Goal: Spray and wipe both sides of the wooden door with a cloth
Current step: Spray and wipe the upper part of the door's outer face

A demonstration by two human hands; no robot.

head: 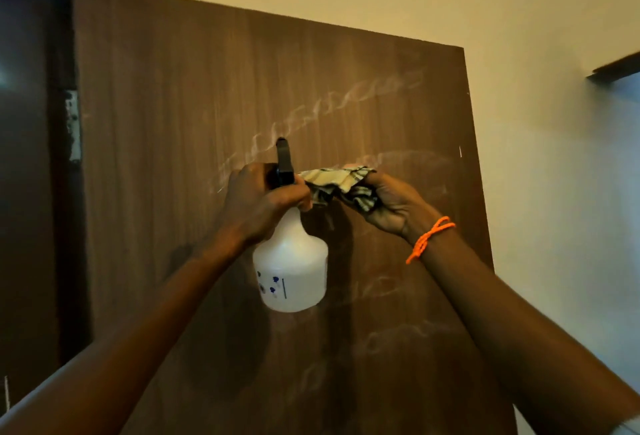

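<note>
left hand [258,206] grips spray bottle [291,265] | right hand [388,202] clutches cloth [341,185] | streaked door [207,88] behind

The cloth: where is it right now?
In the head view, the cloth is bunched in the right hand, right of the spray bottle, before the wooden door.
</note>
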